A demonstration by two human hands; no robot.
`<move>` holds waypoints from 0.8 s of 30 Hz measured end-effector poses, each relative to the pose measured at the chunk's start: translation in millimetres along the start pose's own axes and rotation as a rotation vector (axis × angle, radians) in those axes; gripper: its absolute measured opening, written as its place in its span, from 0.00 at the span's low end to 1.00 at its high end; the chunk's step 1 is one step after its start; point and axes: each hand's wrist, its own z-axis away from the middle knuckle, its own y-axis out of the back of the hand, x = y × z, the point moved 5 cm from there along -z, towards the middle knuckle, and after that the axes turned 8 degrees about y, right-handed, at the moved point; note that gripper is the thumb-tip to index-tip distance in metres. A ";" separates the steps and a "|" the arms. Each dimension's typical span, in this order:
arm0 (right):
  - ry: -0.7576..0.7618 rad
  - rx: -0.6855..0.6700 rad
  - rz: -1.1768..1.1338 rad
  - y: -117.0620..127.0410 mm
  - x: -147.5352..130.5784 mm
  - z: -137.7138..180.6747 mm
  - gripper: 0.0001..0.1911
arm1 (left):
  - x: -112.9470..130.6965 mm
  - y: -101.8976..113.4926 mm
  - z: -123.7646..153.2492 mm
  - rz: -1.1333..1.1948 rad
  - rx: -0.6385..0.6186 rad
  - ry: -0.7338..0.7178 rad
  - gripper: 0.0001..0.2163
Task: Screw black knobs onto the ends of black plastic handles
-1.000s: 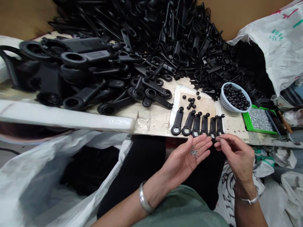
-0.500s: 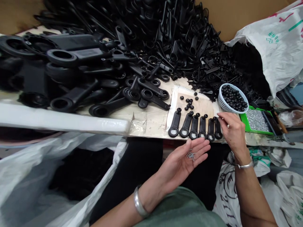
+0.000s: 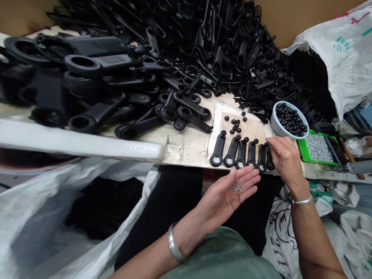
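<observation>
My left hand (image 3: pixel 229 193) lies palm up over my lap, fingers stretched out, with several small metal screws (image 3: pixel 236 187) resting on the palm. My right hand (image 3: pixel 285 159) is pinched at the far end of the rightmost of several black plastic levers (image 3: pixel 241 153) lined up in a row at the table's front edge. What the fingertips pinch is too small to make out. Loose black caps (image 3: pixel 235 126) lie on the board just behind the row.
A white basket of black balls (image 3: pixel 289 120) and a green tray of screws (image 3: pixel 318 149) stand to the right. A big heap of black plastic parts (image 3: pixel 162 58) covers the back of the table. White bags (image 3: pixel 340 50) lie right and left; a white bar (image 3: pixel 78 143) runs along the front left.
My right hand left the left palm, moved up to the rightmost lever and now rests pinched on it. The left hand has stayed palm up with the screws.
</observation>
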 end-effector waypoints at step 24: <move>0.057 -0.050 -0.438 16.9 -91.2 23.2 0.13 | 3.2 -10.3 4.2 0.040 -0.061 -0.064 0.27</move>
